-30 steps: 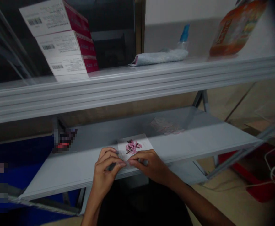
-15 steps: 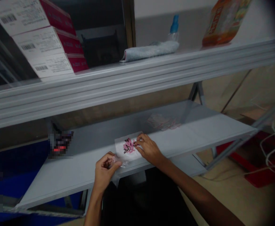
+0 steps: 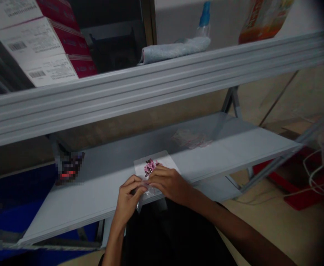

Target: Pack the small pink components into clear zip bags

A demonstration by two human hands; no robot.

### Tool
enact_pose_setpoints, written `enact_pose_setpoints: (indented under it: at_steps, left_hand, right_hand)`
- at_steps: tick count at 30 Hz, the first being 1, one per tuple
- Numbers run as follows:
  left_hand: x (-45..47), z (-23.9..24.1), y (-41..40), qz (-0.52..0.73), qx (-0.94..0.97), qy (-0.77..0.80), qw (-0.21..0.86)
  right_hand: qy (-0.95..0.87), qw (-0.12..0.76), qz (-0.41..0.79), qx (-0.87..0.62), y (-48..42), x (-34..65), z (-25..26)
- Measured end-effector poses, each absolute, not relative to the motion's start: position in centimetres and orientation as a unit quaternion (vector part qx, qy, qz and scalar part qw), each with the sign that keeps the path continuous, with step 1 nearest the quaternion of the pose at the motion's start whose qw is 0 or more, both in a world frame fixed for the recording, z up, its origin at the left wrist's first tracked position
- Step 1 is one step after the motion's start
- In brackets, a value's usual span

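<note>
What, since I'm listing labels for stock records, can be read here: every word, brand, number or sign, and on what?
Nothing can be read for certain.
Stacked boxes, white ends: small print and barcodes, too blurred to read.
Stacked boxes, crimson sides: pale lettering, too blurred.
Orange container: large lettering on its side, too blurred.
White sheet and clear plastic: no lettering made out.

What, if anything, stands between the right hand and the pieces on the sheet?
Nothing visible: the pieces lie on the sheet, just beyond the right hand. The bag, pinched by the left hand, is on the near side of them.
</note>
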State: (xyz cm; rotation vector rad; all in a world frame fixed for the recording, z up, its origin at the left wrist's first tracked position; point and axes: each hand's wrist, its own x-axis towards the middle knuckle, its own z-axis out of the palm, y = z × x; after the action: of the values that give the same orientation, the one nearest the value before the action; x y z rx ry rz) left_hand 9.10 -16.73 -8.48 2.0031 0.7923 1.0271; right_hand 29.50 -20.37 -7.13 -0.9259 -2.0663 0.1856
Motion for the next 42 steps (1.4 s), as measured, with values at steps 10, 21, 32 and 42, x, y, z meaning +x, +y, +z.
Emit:
enact_pose_setpoints:
  at_steps: [10, 21, 32, 42]
  left_hand:
    - [9.2, -8.0, -17.0, 0.35, 0.795, 0.314, 0.383]
    - [7.9, -8.8, -16.9, 0.405, 0.712, 0.369, 0.44]
    - [7.9, -8.4, -16.7, 0.391, 0.754, 0.346, 0.399]
    - [8.3, -8.3, -17.0, 0.41, 0.717, 0.359, 0.436]
  right_hand:
    - [-0.794, 0.413, 0.243, -0.374, -21.5, 29.1, -6.4]
    - [-0.69, 0.374, 0.09, -0.613, -17.2, 34.9, -9.0]
    - [-0.717, 0.341, 0.091, -0.601, -16.3, 34.4, -10.8]
    - [-0.711, 0.37, 0.108, -0.588, -16.2, 34.5, -11.0]
